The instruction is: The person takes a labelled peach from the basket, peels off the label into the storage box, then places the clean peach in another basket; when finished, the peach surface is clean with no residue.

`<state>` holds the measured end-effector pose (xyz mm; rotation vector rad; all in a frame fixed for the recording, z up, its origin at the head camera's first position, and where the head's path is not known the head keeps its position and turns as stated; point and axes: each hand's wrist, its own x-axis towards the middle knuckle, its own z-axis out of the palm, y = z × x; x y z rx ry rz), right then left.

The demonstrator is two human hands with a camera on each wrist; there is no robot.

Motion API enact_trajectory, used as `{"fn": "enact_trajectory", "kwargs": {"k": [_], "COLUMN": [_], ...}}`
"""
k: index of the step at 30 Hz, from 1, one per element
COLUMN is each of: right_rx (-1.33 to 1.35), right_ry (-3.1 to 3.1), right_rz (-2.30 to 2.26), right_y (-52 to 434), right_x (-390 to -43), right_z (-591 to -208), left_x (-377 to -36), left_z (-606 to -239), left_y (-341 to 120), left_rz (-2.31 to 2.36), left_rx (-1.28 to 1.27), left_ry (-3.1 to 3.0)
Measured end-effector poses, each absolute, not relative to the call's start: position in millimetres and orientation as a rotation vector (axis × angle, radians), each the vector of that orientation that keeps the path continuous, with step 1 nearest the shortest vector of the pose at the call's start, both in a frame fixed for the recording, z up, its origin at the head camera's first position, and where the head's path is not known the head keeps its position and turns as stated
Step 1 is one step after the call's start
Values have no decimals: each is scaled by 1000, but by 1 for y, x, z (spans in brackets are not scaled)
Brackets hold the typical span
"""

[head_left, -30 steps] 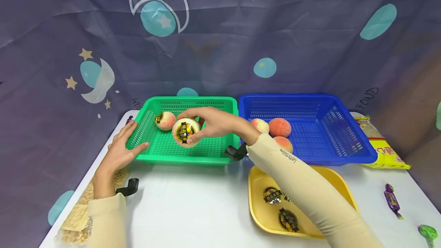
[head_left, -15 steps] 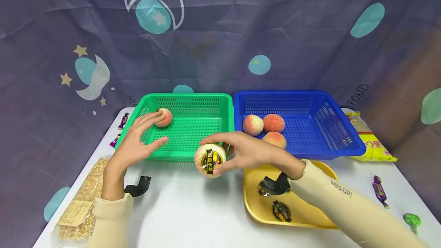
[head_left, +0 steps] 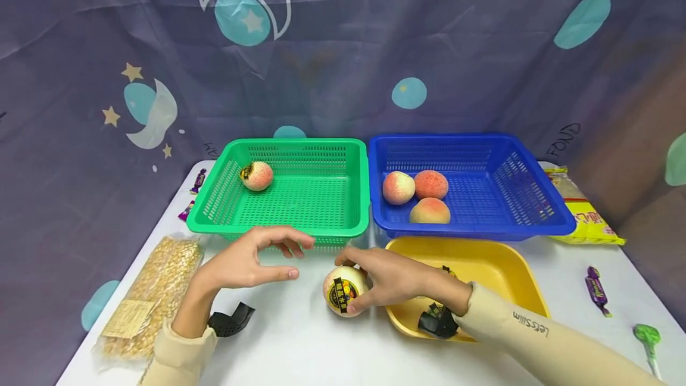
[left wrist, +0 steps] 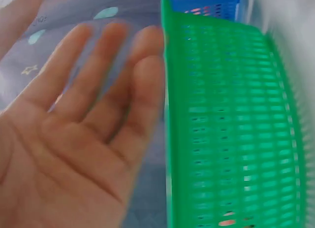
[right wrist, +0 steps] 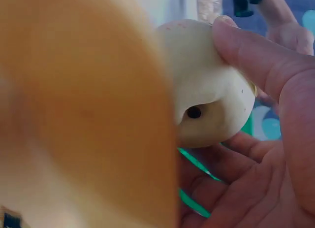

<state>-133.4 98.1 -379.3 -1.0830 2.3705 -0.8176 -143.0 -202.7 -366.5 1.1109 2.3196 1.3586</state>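
My right hand (head_left: 388, 279) grips a pale peach (head_left: 343, 292) with a black and gold sticker, low over the white table (head_left: 300, 344) beside the yellow tray (head_left: 482, 261). The right wrist view shows the same peach (right wrist: 206, 90) held between thumb and fingers. My left hand (head_left: 252, 261) hovers open in front of the green basket (head_left: 300, 228), a little left of the peach, holding nothing. In the left wrist view, the open palm (left wrist: 74, 139) faces the green basket's wall (left wrist: 231, 129). Another stickered peach (head_left: 257, 176) lies in the green basket's back left corner.
The blue basket (head_left: 536, 219) holds three peaches (head_left: 415, 186). Loose stickers lie in the yellow tray. A bag of corn kernels (head_left: 152, 290) lies at the left edge, a yellow packet (head_left: 586, 219) at the right. Wrapped candies (head_left: 596, 290) and a green lollipop (head_left: 647, 335) lie about.
My right hand has carried the stickered peach out of the green basket toward me, down to the table beside the yellow tray. My left hand left the basket's rim and moved toward the peach.
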Motion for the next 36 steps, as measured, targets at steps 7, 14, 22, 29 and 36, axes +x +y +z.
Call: {"fn": "enact_trajectory", "kwargs": {"k": [7,14,22,29,36], "right_rx": [-1012,-1038,-1080,-1236,-1322], "right_ry": [2384,2495,2679,2662,2667], "right_rz": [-800,-692,-576,-644,-749], "right_y": [95,97,100,109,111], "right_x": [-138,-138,-136,-135,-133], "right_z": [-391,-387,-383,-375,-362], "left_x": [-144,-150,-156,-161,-162], "left_z": [-394,-421,-444,-452,-450], "left_y": [-196,-173,-150,-140,-138], "left_rz": [1085,1051,1188,1266,1198], "left_rx": [952,925,1009,999,933], "left_ry": [2235,2239,2160,2039,2090]}}
